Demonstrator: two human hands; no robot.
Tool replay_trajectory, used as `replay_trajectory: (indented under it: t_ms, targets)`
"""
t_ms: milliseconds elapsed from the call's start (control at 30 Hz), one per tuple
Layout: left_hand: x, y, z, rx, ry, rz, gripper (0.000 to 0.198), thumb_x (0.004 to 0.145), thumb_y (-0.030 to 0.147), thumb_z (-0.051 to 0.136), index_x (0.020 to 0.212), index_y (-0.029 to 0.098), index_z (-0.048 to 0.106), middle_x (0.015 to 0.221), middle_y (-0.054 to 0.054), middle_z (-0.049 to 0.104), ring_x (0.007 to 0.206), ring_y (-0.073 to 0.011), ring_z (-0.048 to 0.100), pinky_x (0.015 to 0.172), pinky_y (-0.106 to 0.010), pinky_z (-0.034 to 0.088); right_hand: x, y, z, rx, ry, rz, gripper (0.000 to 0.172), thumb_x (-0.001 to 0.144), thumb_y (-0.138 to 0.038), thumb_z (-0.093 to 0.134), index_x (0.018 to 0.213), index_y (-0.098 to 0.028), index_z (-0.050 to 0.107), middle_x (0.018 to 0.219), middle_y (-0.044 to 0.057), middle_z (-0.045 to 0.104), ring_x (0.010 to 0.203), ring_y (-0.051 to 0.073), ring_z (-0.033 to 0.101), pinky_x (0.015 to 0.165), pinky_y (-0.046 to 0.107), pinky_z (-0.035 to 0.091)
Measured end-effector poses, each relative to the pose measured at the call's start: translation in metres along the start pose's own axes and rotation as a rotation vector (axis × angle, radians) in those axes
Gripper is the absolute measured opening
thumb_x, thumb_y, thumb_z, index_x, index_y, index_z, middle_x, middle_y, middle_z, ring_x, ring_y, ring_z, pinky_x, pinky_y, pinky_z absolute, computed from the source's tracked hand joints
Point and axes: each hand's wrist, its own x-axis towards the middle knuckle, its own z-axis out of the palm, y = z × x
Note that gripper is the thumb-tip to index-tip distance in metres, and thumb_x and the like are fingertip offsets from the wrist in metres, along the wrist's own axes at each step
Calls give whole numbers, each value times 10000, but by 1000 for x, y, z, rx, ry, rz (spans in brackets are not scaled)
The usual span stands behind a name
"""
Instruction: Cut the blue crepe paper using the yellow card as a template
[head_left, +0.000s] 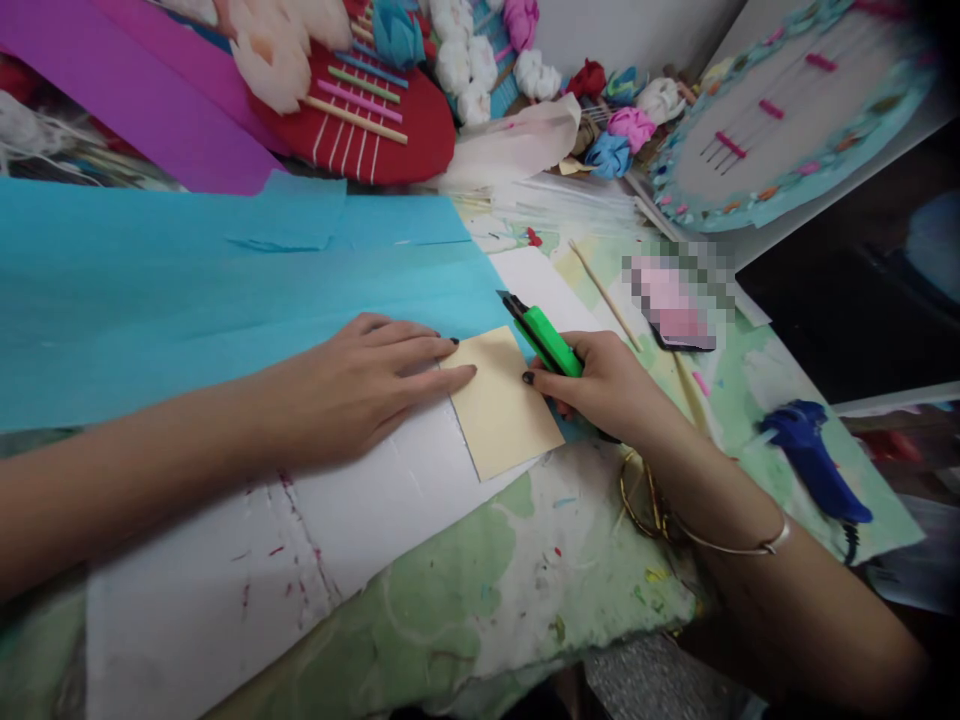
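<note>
Your left hand (367, 385) lies flat, palm down, with the fingers stretched out and close together. The palm presses on the sheet of blue crepe paper (187, 290), and the fingertips reach onto the left edge of the cream card (502, 400). The crepe paper covers the far left part of the table (525, 590), on top of a white board (247, 580) that runs toward the near edge. The cream card sits near the middle of the table, tilted, with its upper part on the crepe paper and its lower corner on the white board.

Your right hand (607, 385) is wrapped in a fist around the green utility knife (551, 340). The knife's black tip points away from you, just beside the far right corner of the card. The hand touches the card's right edge.

A thin bangle (742, 545) circles the right wrist. Gold-coloured loops (641, 495) lie on the table under that wrist, and what they belong to cannot be told. A wooden stick (604, 293) lies beyond the right hand, and a blue glue gun (814, 460) rests near the right edge.

Along the far edge lie purple paper (150, 100), a red guitar-shaped piece (360, 110), paper flowers (465, 60) and a round board with turquoise trim (795, 110).
</note>
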Motion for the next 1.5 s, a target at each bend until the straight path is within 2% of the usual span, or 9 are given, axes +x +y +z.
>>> replay_trajectory:
  t_ms: [300, 500, 1067, 1400, 1500]
  targets:
    - [-2, -1, 2, 61, -64, -3, 498, 963, 135, 338, 1417, 312, 443, 1394, -131, 507, 1246, -336, 478, 932, -471, 376, 1, 0, 1, -17, 0, -8, 151, 751, -278, 597, 838, -167, 648, 550, -6, 580, 488, 146, 568, 464, 267, 436]
    - [-3, -1, 3, 67, -41, 17, 491, 962, 125, 326, 1407, 289, 455, 1379, -169, 503, 1203, -368, 497, 883, -518, 395, 2, 1, 1, -11, -8, -18, 127, 754, -270, 598, 823, -172, 641, 551, -8, 581, 492, 144, 566, 477, 269, 438]
    - [-2, 0, 6, 56, -33, -2, 530, 916, 85, 362, 1393, 292, 461, 1373, -168, 486, 1202, -380, 471, 888, -550, 396, 1, 1, 1, -9, -6, -19, 119, 762, -284, 610, 808, -178, 635, 545, -13, 586, 493, 143, 571, 479, 270, 448]
    - [1, -1, 5, 83, -24, 6, 450, 974, 159, 335, 1379, 299, 472, 1355, -164, 515, 1192, -363, 498, 883, -508, 388, 1, -1, 2, -35, 21, -11, 108, 734, -257, 607, 806, -180, 622, 571, -9, 600, 501, 144, 581, 484, 270, 451]
    - [5, -1, 4, 52, 1, 53, 399, 988, 160, 321, 1340, 235, 495, 1384, -166, 505, 1251, -340, 478, 914, -478, 372, 1, -2, 2, -37, 29, -28, 93, 724, -237, 603, 800, -185, 600, 618, -7, 615, 505, 138, 583, 480, 267, 447]
